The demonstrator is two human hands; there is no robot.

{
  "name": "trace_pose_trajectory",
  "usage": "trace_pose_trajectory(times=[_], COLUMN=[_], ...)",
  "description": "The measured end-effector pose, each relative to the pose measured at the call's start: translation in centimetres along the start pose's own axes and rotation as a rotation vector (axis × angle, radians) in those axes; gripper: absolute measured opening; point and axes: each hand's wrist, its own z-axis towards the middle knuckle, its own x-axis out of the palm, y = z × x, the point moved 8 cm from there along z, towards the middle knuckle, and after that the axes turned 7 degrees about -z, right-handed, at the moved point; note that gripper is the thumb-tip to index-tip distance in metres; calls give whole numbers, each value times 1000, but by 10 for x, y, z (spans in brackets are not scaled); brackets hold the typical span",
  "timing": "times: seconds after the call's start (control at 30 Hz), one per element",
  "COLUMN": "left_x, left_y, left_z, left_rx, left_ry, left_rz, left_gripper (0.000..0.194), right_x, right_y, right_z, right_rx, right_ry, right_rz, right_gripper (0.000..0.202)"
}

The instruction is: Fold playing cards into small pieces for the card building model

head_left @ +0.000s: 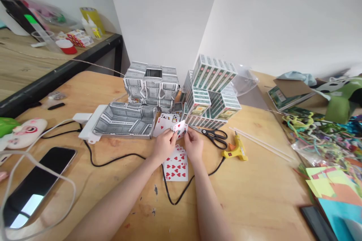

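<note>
Wooden table [263, 196] below, the left hand [164, 145] and right hand [194, 144] (each grip nearly closed) pinch a playing card [179, 125].

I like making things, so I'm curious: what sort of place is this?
Probably a craft corner, though I can't tell if it's in a home or a workshop. A yellow glue gun, black-handled scissors and colored paper sheets show it.

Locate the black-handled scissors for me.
In the head view, the scissors lie on the table just right of the right hand, in front of the stacked boxes and left of the yellow glue gun.
</note>
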Motion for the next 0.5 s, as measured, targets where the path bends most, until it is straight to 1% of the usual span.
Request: trace_pose_trajectory(times=[0.17,0.23,0.3,0.4,0.47,0.5], left_x=[5,7,8,6,5,5], left_y=[-3,-4,-4,0,6,10], left_z=[-2,-2,-2,0,3,4], left_rx=[16,17,11,-22,-77,-120], left_ry=[57,80,92,86,81,84], left_rz=[40,61,59,-39,-153,-214], left_gripper=[30,31,32,29,28,30], right_x=[-3,-4,-6,-9,-6,-2], right_y=[3,3,3,-2,-9,-13], right_z=[-6,-7,-7,-3,0,1], right_rx=[1,23,53,124,215,282], right_ry=[-49,-76,-102,-97,-46,-10], right_rz=[-249,-267,-236,-68,182,356], right_gripper=[28,28,29,28,29,31])
